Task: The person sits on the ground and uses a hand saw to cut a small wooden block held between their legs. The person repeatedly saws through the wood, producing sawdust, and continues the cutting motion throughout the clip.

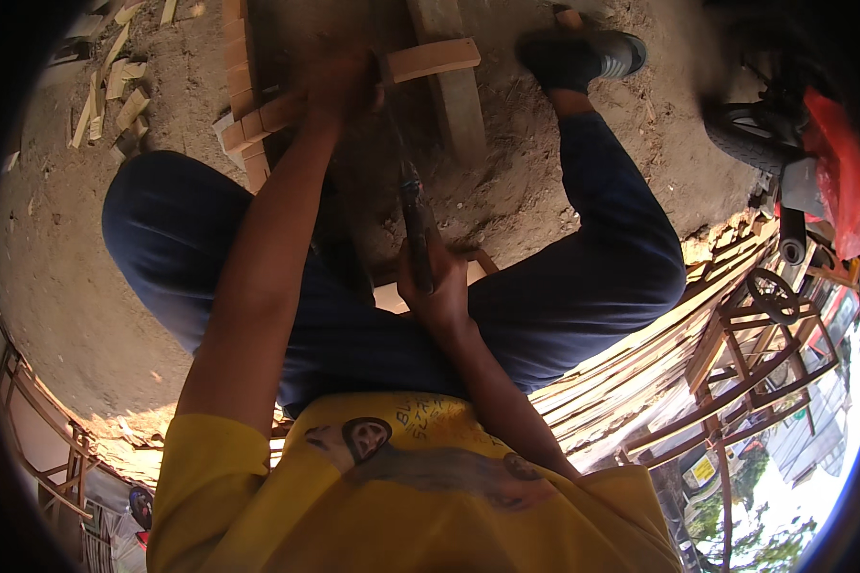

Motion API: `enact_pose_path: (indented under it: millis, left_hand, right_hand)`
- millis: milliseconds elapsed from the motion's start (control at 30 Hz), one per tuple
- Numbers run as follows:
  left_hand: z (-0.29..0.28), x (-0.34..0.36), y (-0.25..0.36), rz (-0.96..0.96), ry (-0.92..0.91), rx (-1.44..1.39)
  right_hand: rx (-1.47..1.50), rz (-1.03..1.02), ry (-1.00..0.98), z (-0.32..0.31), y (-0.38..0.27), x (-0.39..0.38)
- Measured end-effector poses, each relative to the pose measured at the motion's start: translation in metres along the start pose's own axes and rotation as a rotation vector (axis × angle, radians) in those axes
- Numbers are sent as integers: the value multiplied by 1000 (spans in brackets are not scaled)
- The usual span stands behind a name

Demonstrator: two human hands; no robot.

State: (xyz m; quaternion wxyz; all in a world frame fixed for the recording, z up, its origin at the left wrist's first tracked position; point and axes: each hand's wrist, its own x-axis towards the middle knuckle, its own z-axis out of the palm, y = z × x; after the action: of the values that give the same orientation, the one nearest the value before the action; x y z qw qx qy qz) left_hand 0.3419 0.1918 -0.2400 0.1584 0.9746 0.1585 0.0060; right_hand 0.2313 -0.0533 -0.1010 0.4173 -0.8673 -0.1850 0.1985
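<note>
My right hand [435, 282] grips the dark handle of a long tool [414, 215] between my thighs; its narrower metal part points up and away from me. My left hand [344, 81] is blurred near the tool's far end, so its fingers are unclear. Beside it a short wooden piece [435, 57] lies crosswise over a pale, thick beam [454, 124]. On the left, small wooden pieces [241, 86] form a column, and another piece [272, 116] reaches crosswise toward my left forearm.
Scattered offcuts [115, 95] lie on the dirt ground [67, 239] at left. My shoed foot [583, 57] is beside the beam. A tire [750, 134] and red sheet [836, 172] are at right, with stacked timber [640, 344] and wooden frames [745, 353] lower down.
</note>
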Motion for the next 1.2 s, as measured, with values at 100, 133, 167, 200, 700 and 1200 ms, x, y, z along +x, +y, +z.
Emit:
enact_pose_path:
  millis: [100, 133, 167, 200, 700, 1200]
  left_hand:
    - [9, 1, -3, 44, 124, -23]
    - [8, 0, -4, 48, 124, -16]
    - [1, -1, -2, 49, 126, -10]
    - [-6, 0, 2, 13, 28, 13]
    - [1, -2, -2, 5, -12, -45]
    - [-5, 1, -3, 22, 18, -78]
  right_hand:
    - [58, 20, 11, -3, 5, 4]
    - [93, 19, 16, -5, 6, 5]
    - [89, 52, 44, -8, 5, 5]
    - [86, 85, 71, -11, 3, 4]
    - [174, 123, 2, -10, -7, 12]
    - [221, 178, -2, -15, -37, 33]
